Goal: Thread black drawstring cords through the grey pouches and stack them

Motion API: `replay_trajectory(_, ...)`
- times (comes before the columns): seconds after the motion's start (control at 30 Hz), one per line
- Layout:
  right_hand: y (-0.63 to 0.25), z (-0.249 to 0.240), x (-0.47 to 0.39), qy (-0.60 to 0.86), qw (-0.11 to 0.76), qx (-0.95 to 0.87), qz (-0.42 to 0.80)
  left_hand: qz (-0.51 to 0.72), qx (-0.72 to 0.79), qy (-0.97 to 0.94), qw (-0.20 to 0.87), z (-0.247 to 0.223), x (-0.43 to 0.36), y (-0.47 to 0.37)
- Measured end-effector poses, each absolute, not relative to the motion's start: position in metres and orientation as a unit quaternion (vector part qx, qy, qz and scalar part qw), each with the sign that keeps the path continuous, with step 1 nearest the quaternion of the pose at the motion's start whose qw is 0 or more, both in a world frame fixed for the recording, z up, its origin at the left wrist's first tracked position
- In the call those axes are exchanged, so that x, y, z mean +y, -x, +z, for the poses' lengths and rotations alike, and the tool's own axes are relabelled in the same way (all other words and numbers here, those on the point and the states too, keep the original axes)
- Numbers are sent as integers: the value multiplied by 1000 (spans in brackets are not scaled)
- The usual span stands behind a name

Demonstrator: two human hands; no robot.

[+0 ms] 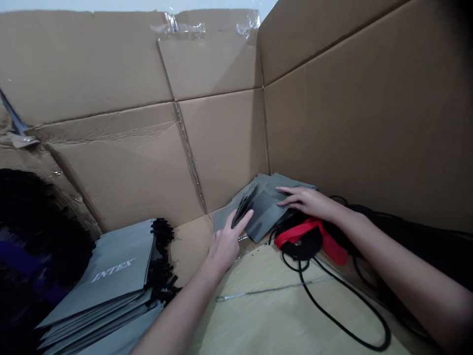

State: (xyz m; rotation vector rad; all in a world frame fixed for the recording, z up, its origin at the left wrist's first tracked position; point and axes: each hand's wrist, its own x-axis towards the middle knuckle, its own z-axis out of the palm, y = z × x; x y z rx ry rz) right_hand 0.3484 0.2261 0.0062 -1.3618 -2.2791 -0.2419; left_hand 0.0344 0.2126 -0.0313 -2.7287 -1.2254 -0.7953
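Note:
My left hand pinches a small bundle of thin grey fabric pieces, which stands on edge between its thumb and fingers. Beside it, my right hand lies with fingers stretched out on a loose pile of flat grey pieces in the box corner. A red band and a loop of black cord are just below the right wrist. In front of me, a metal rod with a looped end rests on a pale yellow surface.
Tall cardboard walls rise behind and to the right. At the left is a stack of grey pouches printed INTEX, with black cord ends. A dark fringed bundle stands farther left. More black cords lie at right.

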Motion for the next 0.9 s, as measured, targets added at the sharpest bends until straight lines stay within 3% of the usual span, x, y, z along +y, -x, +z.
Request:
replay_trajectory(0.27, -280, 37, 205, 455, 286, -836, -108, -267, -413, 870, 29, -32, 202, -43)
replay_trajectory(0.4, -254, 47, 195, 431, 399, -804, -92, -286, -434, 853, 36, -34, 206, -42)
replay_trajectory(0.53, -264, 53, 197, 459, 524, -717, -30, -389, -442, 808, 29, -21, 209, -34)
replay_trajectory(0.7, -288, 54, 200, 479, 567, -647, 176, -559, -361, 746, -12, 12, 189, -39)
replay_trajectory(0.8, -291, 65, 185, 371, 576, -663, 302, -632, -342, 694, -43, 27, 166, -52)
replay_trajectory(0.9, -288, 84, 162, 279, 564, -692, 353, -684, -305, 651, -128, 36, 147, -60)
